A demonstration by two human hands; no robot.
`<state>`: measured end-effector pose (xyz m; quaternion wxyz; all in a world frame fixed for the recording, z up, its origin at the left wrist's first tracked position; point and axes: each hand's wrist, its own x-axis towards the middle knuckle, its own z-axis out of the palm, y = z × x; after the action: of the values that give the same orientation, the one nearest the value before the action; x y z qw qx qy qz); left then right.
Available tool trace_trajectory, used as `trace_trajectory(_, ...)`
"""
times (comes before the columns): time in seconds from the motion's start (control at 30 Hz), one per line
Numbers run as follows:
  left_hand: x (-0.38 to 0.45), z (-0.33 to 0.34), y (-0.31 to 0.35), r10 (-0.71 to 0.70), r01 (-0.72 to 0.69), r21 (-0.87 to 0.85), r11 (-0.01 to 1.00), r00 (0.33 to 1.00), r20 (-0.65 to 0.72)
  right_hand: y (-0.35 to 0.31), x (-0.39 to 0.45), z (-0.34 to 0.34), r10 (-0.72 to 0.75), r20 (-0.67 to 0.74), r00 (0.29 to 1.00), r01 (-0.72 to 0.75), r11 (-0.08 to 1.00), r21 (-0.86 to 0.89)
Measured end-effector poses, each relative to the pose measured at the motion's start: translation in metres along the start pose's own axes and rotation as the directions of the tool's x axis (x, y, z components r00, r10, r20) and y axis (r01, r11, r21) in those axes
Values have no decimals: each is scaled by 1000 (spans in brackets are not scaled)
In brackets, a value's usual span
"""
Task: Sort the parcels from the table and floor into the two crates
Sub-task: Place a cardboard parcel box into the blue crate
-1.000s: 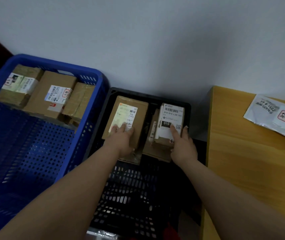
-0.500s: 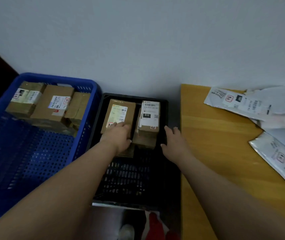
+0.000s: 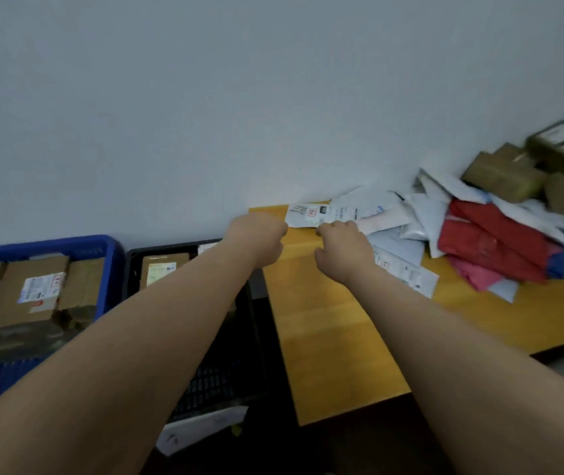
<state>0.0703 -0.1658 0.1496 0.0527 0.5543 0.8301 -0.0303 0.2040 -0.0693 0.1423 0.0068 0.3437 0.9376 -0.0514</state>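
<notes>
My left hand (image 3: 256, 234) is curled into a fist over the wooden table's (image 3: 325, 337) far left corner, right beside the left end of a white labelled mailer (image 3: 308, 214). My right hand (image 3: 342, 250) rests on the mailers just right of it. Its fingers bend over that mailer's near edge and its thumb stands apart. The blue crate (image 3: 68, 245) at the left holds several cardboard boxes (image 3: 30, 289). The black crate (image 3: 171, 250) between it and the table holds a labelled box (image 3: 162, 269), partly hidden by my left forearm.
A heap of white, red and pink mailers (image 3: 489, 234) covers the table's far right, with several brown taped boxes (image 3: 503, 173) against the wall behind it. A white sheet (image 3: 201, 430) lies on the floor in front of the black crate.
Both hands have left the boxes in the black crate and moved up and right to the table's corner by the white mailer. My view has swung right, showing the parcel heap.
</notes>
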Motion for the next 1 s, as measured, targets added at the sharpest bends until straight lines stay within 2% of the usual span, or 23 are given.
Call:
trace_trajectory(0.2,22,-54,88,155,-140,158,977,984,-87,72,-25,-55,70,-126,990,-74,997,-31)
trace_trajectory(0.37,37,-74,187,244,-215,221,951,963,-112,166,-72,-84,116,-213,970,-123,992,-17)
trace_trajectory(0.57,65,-85,329,321,-285,243,927,939,-123,308,-138,-102,245,-226,943,-249,969,14)
trace_trajectory(0.7,88,-93,407,383,-344,247,906,915,-127,379,-161,-109,299,-228,927,-290,954,72)
trace_trajectory(0.87,129,-88,473,448,-411,258,874,888,-101,455,-161,-97,363,-204,909,-344,931,123)
trace_trajectory(1.0,182,-84,500,465,-429,275,860,881,-80,505,-130,-81,382,-187,905,-357,921,155)
